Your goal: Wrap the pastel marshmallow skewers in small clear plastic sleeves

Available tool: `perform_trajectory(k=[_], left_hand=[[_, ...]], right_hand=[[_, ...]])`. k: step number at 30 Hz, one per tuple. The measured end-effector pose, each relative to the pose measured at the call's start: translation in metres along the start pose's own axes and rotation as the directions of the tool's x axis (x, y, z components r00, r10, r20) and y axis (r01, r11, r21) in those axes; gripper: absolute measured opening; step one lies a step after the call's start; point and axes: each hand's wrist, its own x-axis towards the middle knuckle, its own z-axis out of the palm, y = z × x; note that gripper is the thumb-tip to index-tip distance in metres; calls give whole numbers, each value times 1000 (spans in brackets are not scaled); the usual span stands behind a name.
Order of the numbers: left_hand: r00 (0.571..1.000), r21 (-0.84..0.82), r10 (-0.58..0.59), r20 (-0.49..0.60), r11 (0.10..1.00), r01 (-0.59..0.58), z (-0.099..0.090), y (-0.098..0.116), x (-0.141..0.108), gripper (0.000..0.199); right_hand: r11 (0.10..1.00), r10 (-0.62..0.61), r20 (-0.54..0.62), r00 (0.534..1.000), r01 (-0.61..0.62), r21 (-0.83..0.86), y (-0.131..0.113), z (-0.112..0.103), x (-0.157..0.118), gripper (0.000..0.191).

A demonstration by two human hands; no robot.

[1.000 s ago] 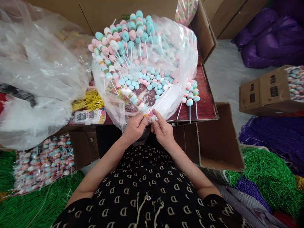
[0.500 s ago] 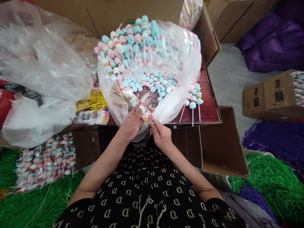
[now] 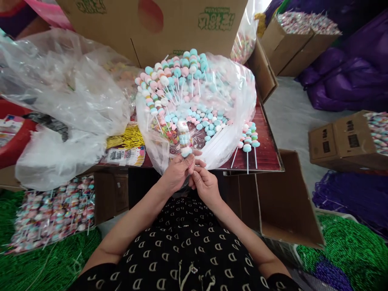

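My left hand (image 3: 178, 171) and my right hand (image 3: 206, 185) meet in front of me just above the table edge. Between them, a marshmallow candy skewer in a clear wrapper (image 3: 184, 138) stands upright, its pink, white and blue pieces showing. My left fingers wrap its lower end, and my right fingers pinch at its base. Behind it, a big clear plastic bag (image 3: 233, 147) holds many pastel marshmallow skewers and loose pieces. Several unwrapped skewers (image 3: 247, 136) lie on the red wood-patterned table (image 3: 266, 155) to the right of the bag.
Gold twist ties (image 3: 125, 138) and printed labels (image 3: 125, 156) lie left of the bag, beside crumpled clear plastic (image 3: 71, 109). A heap of wrapped skewers (image 3: 51, 214) sits lower left. Open cardboard cartons (image 3: 287, 198) and green beads (image 3: 348, 254) surround the table.
The wrapped skewer has swung from lying tilted across my hands to standing upright. My hands have drawn closer together, and the whole scene sits lower in view.
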Motion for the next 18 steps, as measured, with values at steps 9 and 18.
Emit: perform_trajectory(k=[9, 18], left_hand=[[897, 1, -172, 407, 982, 188, -2, -2, -18, 52], [989, 455, 48, 143, 884, -109, -8, -8, -23, 31]], right_hand=[[943, 77, 173, 982, -128, 308, -21, -53, 30, 51], [907, 199, -121, 973, -136, 399, -22, 1, 33, 43]])
